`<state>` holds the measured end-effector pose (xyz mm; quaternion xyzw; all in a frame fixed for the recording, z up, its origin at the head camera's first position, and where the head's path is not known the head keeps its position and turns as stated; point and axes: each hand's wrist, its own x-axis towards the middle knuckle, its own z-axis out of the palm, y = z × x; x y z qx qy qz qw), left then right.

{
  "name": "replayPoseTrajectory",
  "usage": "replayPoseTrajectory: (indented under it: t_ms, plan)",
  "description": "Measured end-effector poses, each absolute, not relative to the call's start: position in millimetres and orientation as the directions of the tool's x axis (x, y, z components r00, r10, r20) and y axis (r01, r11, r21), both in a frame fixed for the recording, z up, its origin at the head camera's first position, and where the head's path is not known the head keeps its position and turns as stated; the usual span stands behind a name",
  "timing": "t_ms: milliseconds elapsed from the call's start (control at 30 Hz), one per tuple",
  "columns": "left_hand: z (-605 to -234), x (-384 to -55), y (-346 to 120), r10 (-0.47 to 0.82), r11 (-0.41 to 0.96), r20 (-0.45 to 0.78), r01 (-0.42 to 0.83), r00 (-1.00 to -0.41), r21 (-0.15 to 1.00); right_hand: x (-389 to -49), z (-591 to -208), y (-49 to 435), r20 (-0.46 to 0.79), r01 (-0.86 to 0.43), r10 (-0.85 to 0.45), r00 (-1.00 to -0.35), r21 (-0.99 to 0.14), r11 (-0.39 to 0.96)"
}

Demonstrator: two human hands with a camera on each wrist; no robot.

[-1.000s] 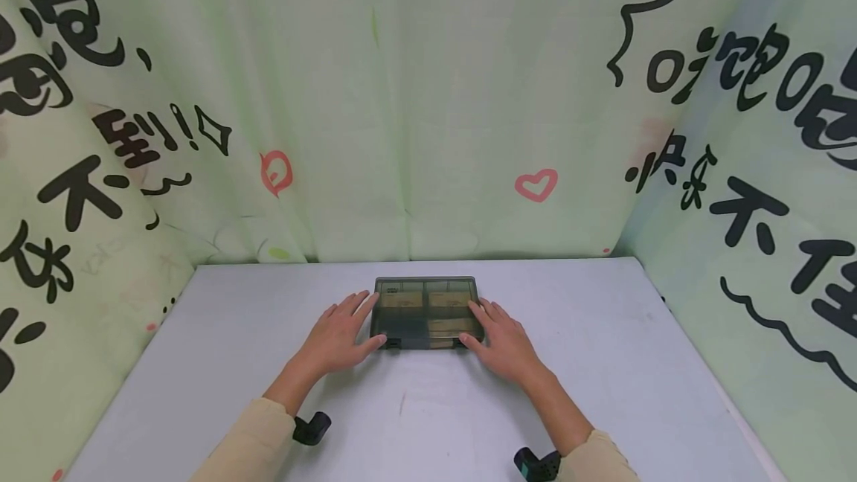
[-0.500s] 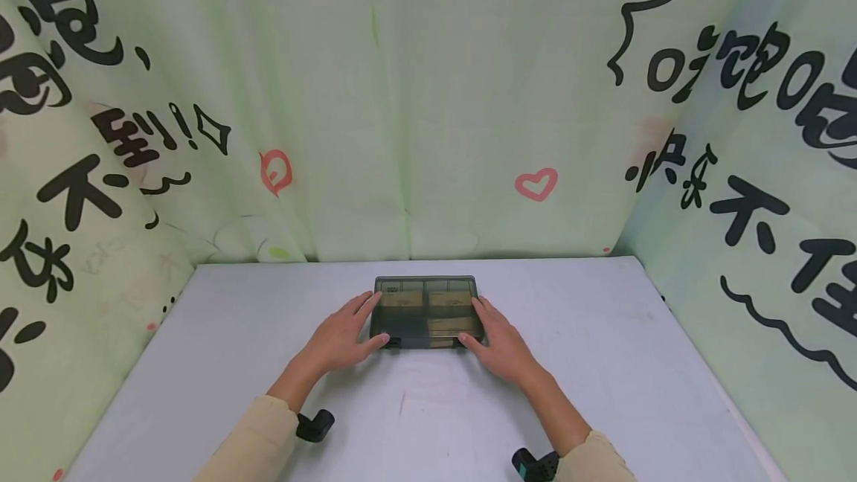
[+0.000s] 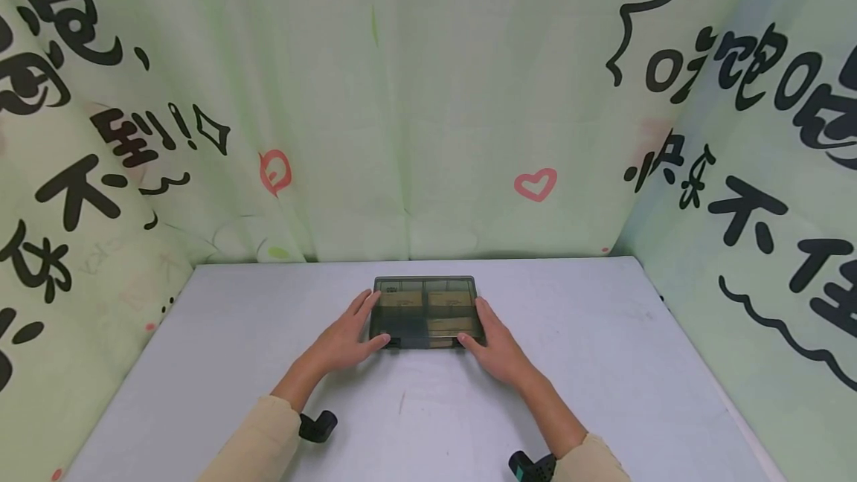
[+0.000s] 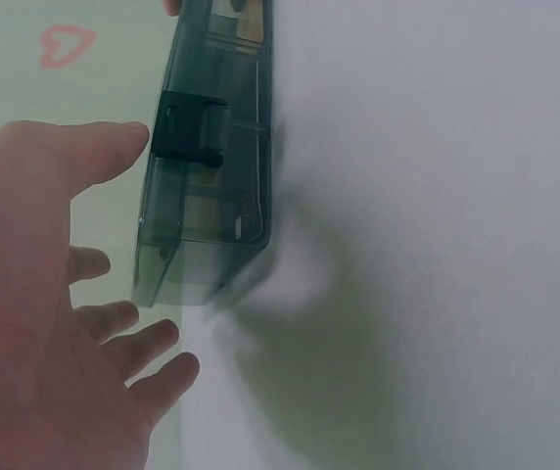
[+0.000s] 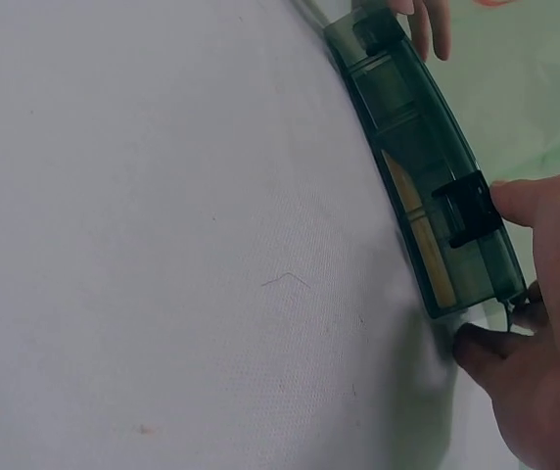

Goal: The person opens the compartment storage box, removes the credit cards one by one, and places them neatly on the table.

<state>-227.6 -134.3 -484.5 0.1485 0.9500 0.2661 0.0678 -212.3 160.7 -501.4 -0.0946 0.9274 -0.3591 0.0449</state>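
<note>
Seemingly steadying the plastic box point(image 3: 425, 311) on the worktop point(image 3: 569, 311), with left hand point(image 3: 343, 338) loose at its left side and right hand point(image 3: 498, 348) at its right (gripping or just touching, cannot tell). Probably calls next for thumbing open its latches point(image 5: 471, 208).

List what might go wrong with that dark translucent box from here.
The thumbs of the left hand and right hand sit at the latches, so uneven pressure might free one side first. If the box is tilted, the tan pieces inside could slide, and spill should it come open.
</note>
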Motion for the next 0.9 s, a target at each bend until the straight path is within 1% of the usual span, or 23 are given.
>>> replayPoseTrajectory:
  t_ms: [233,500,900]
  plan:
    - [-488,-229,-134,0.318,0.782,-0.059,0.226,-0.946,0.581,-212,-502,159,-0.003,-0.136,-0.194,-0.981,-0.703,0.698]
    - [-492,-231,-132,0.321,0.761,-0.076,0.210,-0.944,0.614,-212,-504,156,0.014,-0.120,-0.162,-0.987,-0.736,0.666]
    - [-495,-234,-129,0.320,0.718,-0.151,0.135,-0.935,0.683,-210,-504,146,-0.025,-0.028,-0.084,-0.996,-0.820,0.572]
